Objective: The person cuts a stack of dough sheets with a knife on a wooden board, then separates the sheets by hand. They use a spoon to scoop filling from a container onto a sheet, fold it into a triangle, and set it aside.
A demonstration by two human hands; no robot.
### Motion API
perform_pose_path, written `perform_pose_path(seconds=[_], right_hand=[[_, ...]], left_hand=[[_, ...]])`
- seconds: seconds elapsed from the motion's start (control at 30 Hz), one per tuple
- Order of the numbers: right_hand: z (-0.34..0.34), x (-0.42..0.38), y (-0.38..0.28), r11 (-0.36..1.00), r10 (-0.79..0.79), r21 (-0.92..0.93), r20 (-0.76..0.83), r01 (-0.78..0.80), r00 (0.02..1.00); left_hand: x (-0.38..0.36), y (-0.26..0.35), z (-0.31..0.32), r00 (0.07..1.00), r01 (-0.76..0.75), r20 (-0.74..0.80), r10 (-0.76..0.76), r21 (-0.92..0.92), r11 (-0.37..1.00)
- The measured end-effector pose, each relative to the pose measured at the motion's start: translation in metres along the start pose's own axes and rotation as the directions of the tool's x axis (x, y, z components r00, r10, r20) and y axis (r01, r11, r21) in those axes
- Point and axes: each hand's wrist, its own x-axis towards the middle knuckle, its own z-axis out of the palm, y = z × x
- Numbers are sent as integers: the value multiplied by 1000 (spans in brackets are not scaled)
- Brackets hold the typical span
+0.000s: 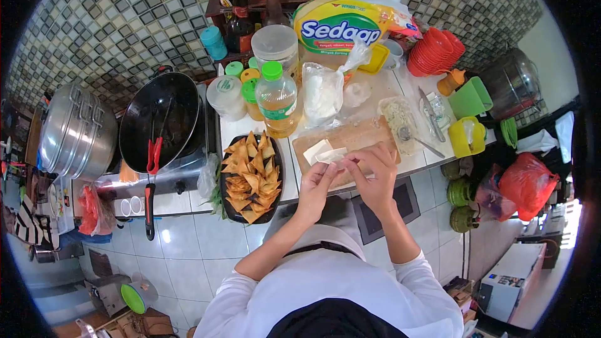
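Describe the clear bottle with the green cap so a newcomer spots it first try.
Find the black tray piled with golden-brown fried triangles at the counter's front edge. Just behind it, slightly right, stands a clear plastic bottle of yellow liquid. It is taller than the green-lidded jar beside it and wears a green label.

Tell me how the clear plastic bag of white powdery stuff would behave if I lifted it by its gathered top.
The clear plastic bag would probably feel floppy, as its film looks thin and wrinkled. It seems well filled, so it may be heavy for its size and sag once lifted. Pushed, it would likely deform rather than roll.
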Motion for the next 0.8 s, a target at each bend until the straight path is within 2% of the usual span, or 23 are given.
perform_pose_path(seconds=[0.1, 0.2, 0.27, 0.3, 0.33, 0.37, 0.4, 0.47, 0.53, 0.6, 0.63, 0.73, 0.8], right_hand=[[3, 2, 1, 999, 5, -54, -12, -5, 1000], [9, 1, 4, 999, 39, 18, -20, -39, 999], [13, 2, 2, 943, 257, 217, 10, -253, 966], [14, 4, 2, 944, 252, 219, 12, -249, 968], [15, 6, 2, 906, 316, 279, 50, -318, 947], [16, 7, 2, 860, 377, 336, 93, -385, 922], [17, 7, 4, 859, 374, 339, 97, -384, 922], [18, 6, 11, 864, 325, 317, 239, -390, 915], [24, 4, 13, 872, 300, 336, 208, -356, 931], [25, 5, 13, 879, 275, 353, 176, -321, 945], [24, 6, 12, 888, 274, 325, 192, -325, 942], [24, 6, 12, 869, 304, 330, 229, -368, 925], [26, 3, 15, 837, 336, 363, 249, -409, 908]], left_hand=[[0, 0, 1, 998, 1, -68, 3, 53, 999], [1, 4, 2, 993, 1, -114, 16, 147, 989], [4, 6, 6, 991, -23, -124, 43, 154, 988], [4, 6, 6, 989, -39, -135, 62, 164, 986], [5, 8, 5, 988, -42, -139, 65, 163, 986], [5, 10, 2, 989, -6, -143, 41, 241, 970], [6, 13, 0, 989, 30, -148, 18, 318, 948], [7, 14, 0, 986, 23, -165, 31, 314, 949], [9, 17, 4, 983, 17, -180, 41, 309, 951], [10, 21, 9, 964, -47, -248, 91, 179, 983], [11, 22, 5, 964, -49, -250, 94, 180, 982], [12, 22, -5, 959, -40, -261, 107, 250, 967], [12, 20, -5, 954, -108, -233, 190, 324, 940]])
